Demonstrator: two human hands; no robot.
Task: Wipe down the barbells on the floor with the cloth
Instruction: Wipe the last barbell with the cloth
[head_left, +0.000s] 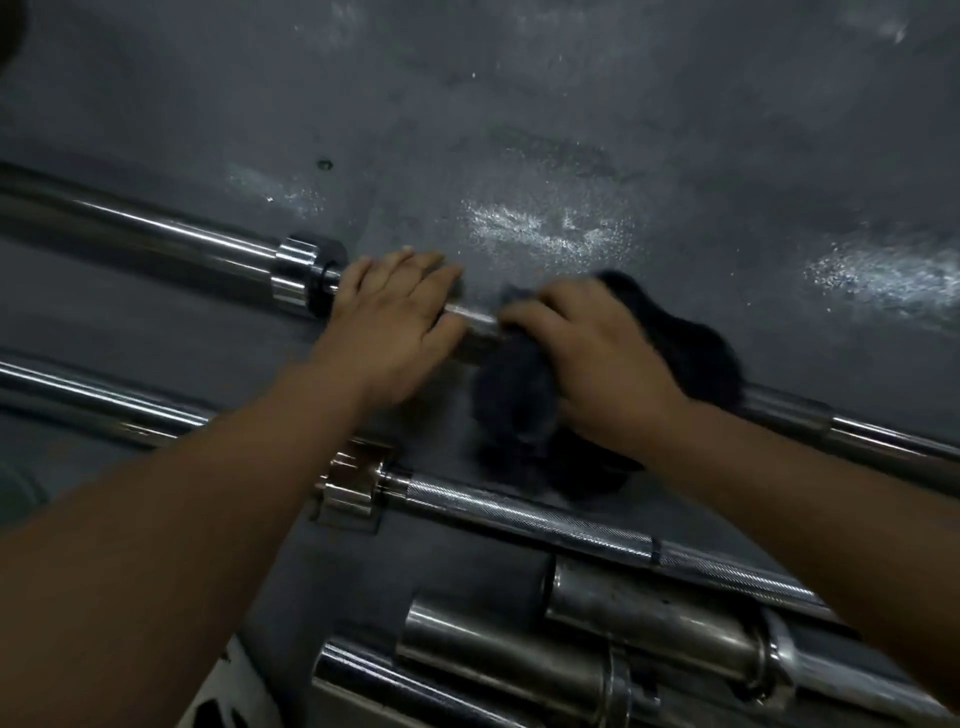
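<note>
A chrome barbell (156, 236) lies across the grey floor from the left edge down to the right. My left hand (395, 317) rests flat on its shaft just right of the collar (304, 270), fingers straight. A dark cloth (519, 405) is bunched around the shaft to the right of that. My right hand (597, 358) grips the cloth over the bar, fingers curled. A second barbell (545, 517) with a knurled shaft lies nearer to me, parallel to the first.
Several more chrome bar sleeves (649, 618) lie packed together at the bottom, close under my forearms. The grey rubber floor (545, 130) stretches beyond the far barbell, with pale scuffed patches on it.
</note>
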